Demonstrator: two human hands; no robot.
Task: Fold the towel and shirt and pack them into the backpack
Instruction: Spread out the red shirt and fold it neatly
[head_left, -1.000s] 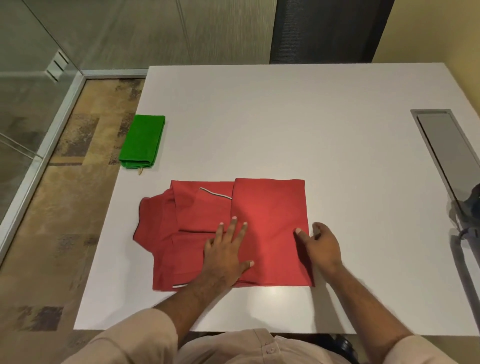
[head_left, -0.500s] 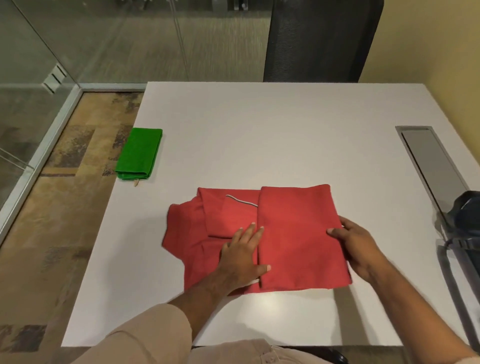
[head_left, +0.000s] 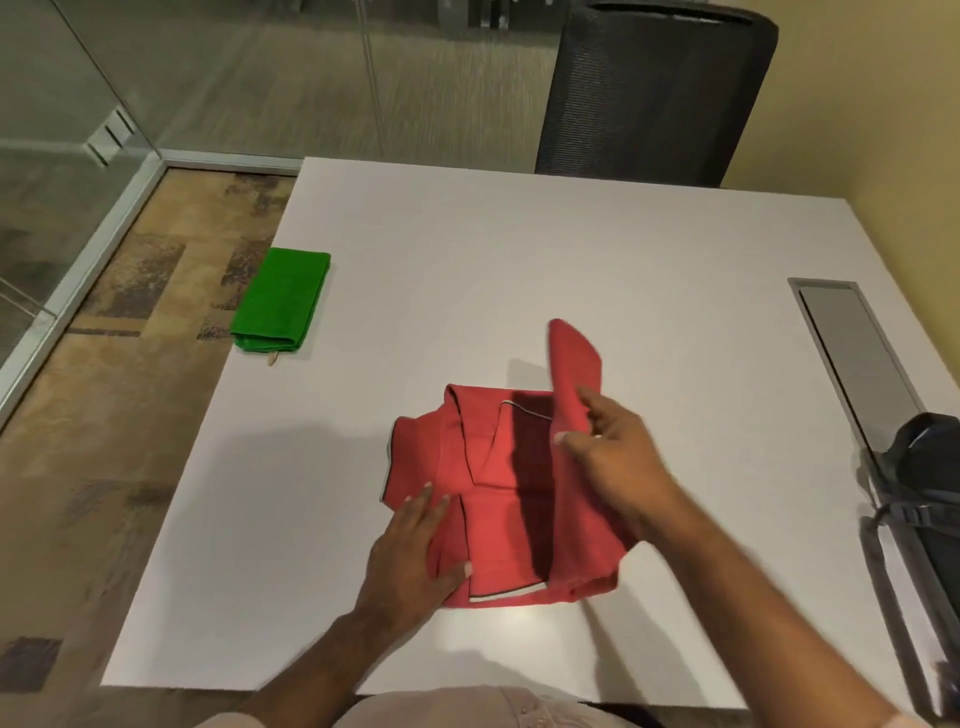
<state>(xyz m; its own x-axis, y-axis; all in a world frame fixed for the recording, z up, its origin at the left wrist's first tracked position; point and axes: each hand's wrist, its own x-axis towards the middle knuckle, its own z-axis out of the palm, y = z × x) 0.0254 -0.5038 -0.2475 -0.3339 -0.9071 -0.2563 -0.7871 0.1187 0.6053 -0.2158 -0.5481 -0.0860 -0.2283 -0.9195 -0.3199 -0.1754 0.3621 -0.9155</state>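
your right hand (head_left: 618, 462) pinches the raised right flap of the red shirt (head_left: 498, 499), which lies near the front edge of the white table (head_left: 519, 270) — your left hand (head_left: 410, 556) rests flat on its left side, fingers open. the cloth looks soft, light and limp, so take it by a folded edge and keep the other palm pinning it. the folded green towel (head_left: 280, 301) sits well apart at the table's left edge — the dark backpack (head_left: 930, 467) waits at the right.

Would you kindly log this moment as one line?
right hand: lifting shirt flap | left hand: pressing shirt | towel: folded
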